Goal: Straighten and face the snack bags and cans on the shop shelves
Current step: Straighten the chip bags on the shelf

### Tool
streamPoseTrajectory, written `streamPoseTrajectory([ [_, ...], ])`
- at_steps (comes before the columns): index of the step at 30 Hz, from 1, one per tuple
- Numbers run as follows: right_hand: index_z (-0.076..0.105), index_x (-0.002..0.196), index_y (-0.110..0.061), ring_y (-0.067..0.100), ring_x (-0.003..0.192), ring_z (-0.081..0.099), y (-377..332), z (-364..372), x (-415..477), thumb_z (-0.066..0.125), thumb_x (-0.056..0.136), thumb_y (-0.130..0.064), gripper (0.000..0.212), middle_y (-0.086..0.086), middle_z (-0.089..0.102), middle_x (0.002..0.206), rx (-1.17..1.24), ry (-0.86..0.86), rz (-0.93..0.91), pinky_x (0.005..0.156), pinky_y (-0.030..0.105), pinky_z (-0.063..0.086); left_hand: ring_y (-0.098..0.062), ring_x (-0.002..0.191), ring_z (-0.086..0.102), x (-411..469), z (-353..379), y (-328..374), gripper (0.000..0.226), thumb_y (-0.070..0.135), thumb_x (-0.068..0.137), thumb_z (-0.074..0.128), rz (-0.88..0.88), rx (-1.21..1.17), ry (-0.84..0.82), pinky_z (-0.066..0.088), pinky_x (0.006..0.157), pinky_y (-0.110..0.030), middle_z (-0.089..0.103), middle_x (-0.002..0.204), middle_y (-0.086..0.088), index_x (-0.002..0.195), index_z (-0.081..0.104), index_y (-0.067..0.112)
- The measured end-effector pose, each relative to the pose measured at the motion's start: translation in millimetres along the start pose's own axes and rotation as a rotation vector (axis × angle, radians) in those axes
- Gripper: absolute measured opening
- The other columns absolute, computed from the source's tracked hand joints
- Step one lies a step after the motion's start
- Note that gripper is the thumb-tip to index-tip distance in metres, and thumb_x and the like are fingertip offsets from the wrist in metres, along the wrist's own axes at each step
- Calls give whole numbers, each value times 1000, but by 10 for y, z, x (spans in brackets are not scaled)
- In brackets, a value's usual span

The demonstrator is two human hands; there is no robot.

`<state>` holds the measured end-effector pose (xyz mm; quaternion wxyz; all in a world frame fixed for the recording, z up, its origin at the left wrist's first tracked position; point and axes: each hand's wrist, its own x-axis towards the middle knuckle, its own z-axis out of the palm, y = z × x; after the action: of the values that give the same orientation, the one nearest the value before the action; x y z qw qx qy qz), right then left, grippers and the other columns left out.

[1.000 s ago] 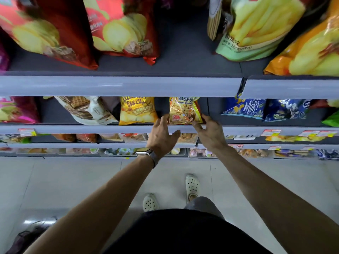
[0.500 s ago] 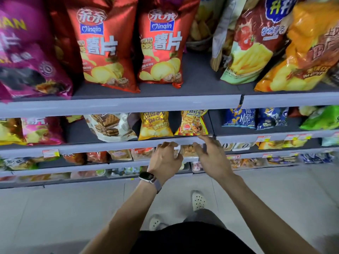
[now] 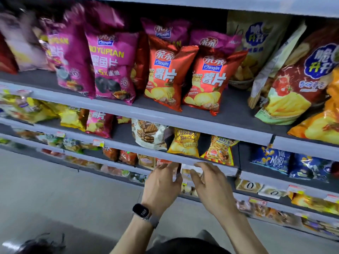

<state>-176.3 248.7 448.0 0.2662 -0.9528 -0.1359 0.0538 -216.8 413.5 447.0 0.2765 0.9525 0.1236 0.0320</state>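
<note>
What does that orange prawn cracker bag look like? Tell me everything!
The prawn bag is shiny orange-yellow plastic and puffy. It has a picture of cracker sticks, a round red logo and the word Prawn on it. It stands upright, facing out, at the front edge of its shelf, just right of a yellow chip bag. No hand touches it; the right hand is just below.

Bare forearms; black smartwatch (image 3: 142,212), grey strap, behind left hand (image 3: 162,182); dark garment (image 3: 185,247) below.

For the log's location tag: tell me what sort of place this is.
Likely a shop's snack aisle: tiered grey shelves stocked with red Qinqin potato chip bags and a prawn cracker bag, price tags along the shelf edges.
</note>
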Motion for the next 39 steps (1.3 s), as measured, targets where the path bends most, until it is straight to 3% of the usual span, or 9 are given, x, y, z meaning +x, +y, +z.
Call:
streamPoseTrajectory([
  [6,62,132,-31,13,119,59,-293,-213,267,47,105,-51,37,-13,65,129,-10,14,-224,91,34,51,-23,106,68,-139,-312,28,35,47,99,49,-143,25,110,58,82,-39,72,116,5,131,60,38],
  [11,64,130,-30,11,117,60,-737,-405,540,44,106,-51,37,-15,65,124,3,43,-414,93,32,52,-17,114,66,-54,-699,53,42,46,103,48,-181,97,218,53,85,-32,71,124,8,142,58,38],
  [14,62,130,-33,10,113,59,-1032,-500,729,43,107,-51,35,-18,65,118,14,53,-521,91,32,52,-16,106,68,12,-1043,44,33,43,102,50,-181,120,282,54,80,-32,70,123,11,132,62,38],
  [18,62,135,-28,15,119,59,-1483,-585,964,43,107,-49,40,-12,64,129,6,67,-627,92,35,51,-20,93,67,109,-1532,-84,23,38,100,52,-182,171,378,57,73,-38,71,106,9,115,66,29],
  [21,63,132,-26,16,118,59,-1875,-580,1118,44,106,-49,40,-11,66,126,-16,82,-712,91,35,51,-23,92,68,189,-1909,-260,23,37,101,54,-189,196,447,57,73,-40,72,104,6,117,68,28],
  [30,63,124,-23,22,113,57,-3333,-176,1526,48,101,-46,36,-5,64,117,-142,79,-883,89,39,48,-18,112,70,569,-2997,-1319,39,43,102,53,-295,234,506,55,79,-31,73,127,7,138,63,32],
  [33,60,129,-21,24,118,55,-3858,52,1745,50,102,-42,35,-3,62,124,-118,52,-872,89,37,45,-19,109,71,773,-3373,-1863,37,41,100,56,-318,204,516,60,82,-36,75,123,2,134,66,30],
  [39,42,153,-14,27,142,43,-4797,732,2260,57,100,-37,60,4,46,155,8,-50,-740,113,40,39,-32,109,69,1357,-4012,-3067,38,33,96,61,-381,167,485,57,80,-39,73,123,-8,133,65,23],
])
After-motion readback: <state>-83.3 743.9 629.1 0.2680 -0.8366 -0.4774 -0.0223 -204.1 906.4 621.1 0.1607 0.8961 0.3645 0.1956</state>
